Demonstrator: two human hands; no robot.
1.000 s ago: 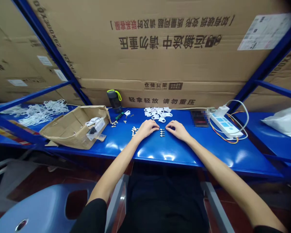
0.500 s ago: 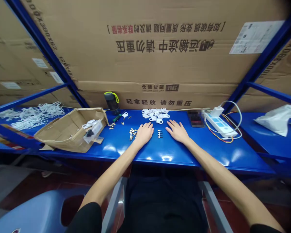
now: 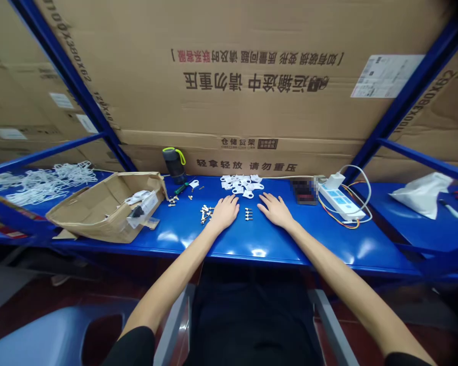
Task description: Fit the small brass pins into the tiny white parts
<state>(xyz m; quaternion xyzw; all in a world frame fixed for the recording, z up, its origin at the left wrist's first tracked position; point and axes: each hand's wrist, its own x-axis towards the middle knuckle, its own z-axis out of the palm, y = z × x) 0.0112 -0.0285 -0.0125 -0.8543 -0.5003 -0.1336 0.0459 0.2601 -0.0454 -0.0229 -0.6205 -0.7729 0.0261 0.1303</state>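
Note:
My left hand point(image 3: 225, 212) lies flat on the blue tabletop point(image 3: 252, 239), fingers stretched forward. It partly covers a small pile of brass-coloured metal pieces point(image 3: 205, 213) at its left side. My right hand point(image 3: 275, 209) rests palm down with its fingers spread, holding nothing. Between the two hands, several small metal pins point(image 3: 249, 214) are lined up in a short column, apart from both. Just beyond the fingertips sits a cluster of white plastic pieces with round holes point(image 3: 248, 193). One more white piece point(image 3: 194, 183) lies apart, farther left.
An open cardboard box point(image 3: 95, 231) stands left, with white hooks point(image 3: 53, 183) beyond it. Behind are a dark bottle point(image 3: 174, 166) and a green screwdriver point(image 3: 182, 188). To the right are a dark, partly blurred object point(image 3: 303, 192), a power strip point(image 3: 341, 203) and a white bag point(image 3: 423, 195).
The view has shifted slightly, so the scene sits a little farther left and lower. Both hands stay flat in the same places on the table.

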